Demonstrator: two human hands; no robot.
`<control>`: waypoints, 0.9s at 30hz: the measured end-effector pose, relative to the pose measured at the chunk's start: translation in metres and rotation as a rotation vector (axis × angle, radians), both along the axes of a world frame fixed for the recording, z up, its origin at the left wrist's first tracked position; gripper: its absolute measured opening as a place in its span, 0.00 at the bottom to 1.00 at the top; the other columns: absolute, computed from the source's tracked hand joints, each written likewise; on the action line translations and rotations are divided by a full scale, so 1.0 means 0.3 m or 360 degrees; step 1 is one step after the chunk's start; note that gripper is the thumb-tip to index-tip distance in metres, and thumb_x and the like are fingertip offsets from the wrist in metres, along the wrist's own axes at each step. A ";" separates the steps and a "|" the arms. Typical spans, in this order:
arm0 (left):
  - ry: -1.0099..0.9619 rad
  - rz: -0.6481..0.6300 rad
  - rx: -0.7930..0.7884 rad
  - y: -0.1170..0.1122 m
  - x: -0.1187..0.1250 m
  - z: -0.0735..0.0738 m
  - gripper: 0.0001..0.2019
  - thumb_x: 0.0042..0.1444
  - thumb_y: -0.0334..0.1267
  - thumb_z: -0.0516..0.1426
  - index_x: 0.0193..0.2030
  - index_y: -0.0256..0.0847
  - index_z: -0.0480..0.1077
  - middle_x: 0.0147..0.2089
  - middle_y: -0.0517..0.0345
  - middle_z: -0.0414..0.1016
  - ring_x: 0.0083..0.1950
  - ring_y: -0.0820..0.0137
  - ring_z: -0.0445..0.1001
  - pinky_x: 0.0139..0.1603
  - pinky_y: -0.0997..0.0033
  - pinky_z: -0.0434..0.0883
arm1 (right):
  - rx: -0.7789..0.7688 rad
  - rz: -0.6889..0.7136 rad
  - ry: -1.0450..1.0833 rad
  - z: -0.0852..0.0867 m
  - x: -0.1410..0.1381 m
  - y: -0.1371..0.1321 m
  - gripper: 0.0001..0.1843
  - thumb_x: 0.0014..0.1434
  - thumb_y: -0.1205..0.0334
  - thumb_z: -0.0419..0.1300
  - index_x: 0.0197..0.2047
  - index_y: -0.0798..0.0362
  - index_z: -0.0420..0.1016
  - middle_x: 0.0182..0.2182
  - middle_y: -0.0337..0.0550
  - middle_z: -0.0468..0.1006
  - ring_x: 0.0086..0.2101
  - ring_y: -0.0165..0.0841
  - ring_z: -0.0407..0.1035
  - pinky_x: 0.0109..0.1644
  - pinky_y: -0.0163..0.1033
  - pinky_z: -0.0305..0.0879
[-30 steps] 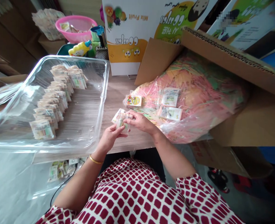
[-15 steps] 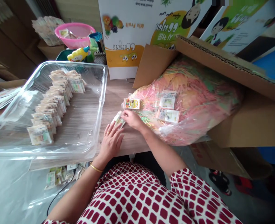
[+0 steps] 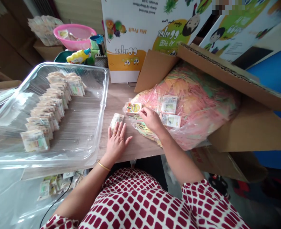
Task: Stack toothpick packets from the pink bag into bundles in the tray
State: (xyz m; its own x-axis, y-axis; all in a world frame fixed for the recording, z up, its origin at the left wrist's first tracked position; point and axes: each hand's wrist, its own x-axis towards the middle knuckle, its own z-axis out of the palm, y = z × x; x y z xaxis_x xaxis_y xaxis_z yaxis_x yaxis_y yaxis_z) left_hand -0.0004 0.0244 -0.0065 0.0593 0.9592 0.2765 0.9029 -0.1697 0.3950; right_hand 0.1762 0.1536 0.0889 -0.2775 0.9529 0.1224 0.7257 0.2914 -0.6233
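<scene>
My left hand (image 3: 116, 143) lies flat on the wooden table (image 3: 121, 101), fingers spread. Its fingertips are close to a small bundle of packets (image 3: 117, 121). My right hand (image 3: 151, 119) is curled over the edge of a clear bag of pink and green strips (image 3: 190, 98), and the fingers hide whatever may be between them. Beside its fingertips is a colourful printed packet (image 3: 132, 107). Two paler packets (image 3: 169, 104) rest on the bag, and loose strips (image 3: 144, 130) spill onto the table below my right hand.
To the left stands a clear plastic tray (image 3: 92, 127) holding rows of packets. A cardboard box flap (image 3: 226, 73) rises on the right. Behind are printed boards (image 3: 128, 28), a pink basin (image 3: 73, 36) and a yellow bottle (image 3: 78, 56). More packets (image 3: 45, 190) lie on plastic sheeting below.
My left hand has let go of the packet bundle and lies flat behind it on the table. My right hand has moved up and right, away from the bundle, onto the bag.
</scene>
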 end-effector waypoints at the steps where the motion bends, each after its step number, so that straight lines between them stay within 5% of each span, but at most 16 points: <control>1: 0.0020 -0.0039 -0.0001 0.007 0.000 -0.002 0.34 0.70 0.52 0.53 0.76 0.36 0.55 0.76 0.38 0.57 0.79 0.51 0.50 0.78 0.38 0.37 | -0.0024 0.0040 0.0029 0.002 0.004 -0.016 0.09 0.67 0.61 0.55 0.34 0.49 0.72 0.33 0.40 0.79 0.34 0.35 0.72 0.41 0.39 0.62; 7: 0.0072 0.0014 -0.0039 0.028 0.018 -0.019 0.34 0.70 0.52 0.52 0.75 0.33 0.56 0.77 0.33 0.53 0.80 0.48 0.48 0.76 0.31 0.32 | -0.0209 0.0352 0.0123 -0.023 -0.003 -0.133 0.09 0.68 0.60 0.56 0.36 0.50 0.74 0.35 0.40 0.80 0.36 0.34 0.72 0.44 0.38 0.63; 11: 0.0019 0.0238 -0.0011 0.032 0.031 -0.021 0.36 0.69 0.52 0.52 0.77 0.33 0.53 0.78 0.31 0.49 0.81 0.46 0.44 0.74 0.28 0.30 | -0.0214 0.0330 0.0128 0.011 0.038 -0.161 0.09 0.68 0.58 0.56 0.37 0.49 0.75 0.36 0.39 0.81 0.37 0.34 0.72 0.44 0.37 0.63; 16: 0.0008 0.0243 -0.0005 0.001 0.024 -0.004 0.34 0.69 0.52 0.52 0.76 0.39 0.55 0.79 0.36 0.47 0.81 0.45 0.39 0.74 0.26 0.31 | -0.0109 0.0058 0.0088 0.088 0.206 -0.133 0.10 0.68 0.57 0.56 0.35 0.49 0.73 0.32 0.39 0.79 0.33 0.34 0.72 0.39 0.37 0.62; 22: 0.0019 0.0212 0.0042 -0.033 0.013 0.005 0.33 0.70 0.51 0.51 0.77 0.40 0.53 0.80 0.36 0.47 0.81 0.46 0.39 0.74 0.27 0.36 | 0.0200 -0.0769 -0.0205 0.126 0.464 -0.002 0.11 0.67 0.56 0.56 0.34 0.49 0.73 0.35 0.46 0.82 0.37 0.39 0.73 0.41 0.40 0.63; 27: -0.0034 0.0100 0.0129 -0.041 0.061 0.010 0.32 0.69 0.48 0.54 0.77 0.43 0.53 0.80 0.38 0.48 0.81 0.48 0.39 0.76 0.31 0.39 | 0.0171 -0.0811 -0.0602 0.096 0.460 0.115 0.11 0.65 0.54 0.62 0.38 0.53 0.76 0.42 0.56 0.83 0.44 0.45 0.75 0.49 0.44 0.65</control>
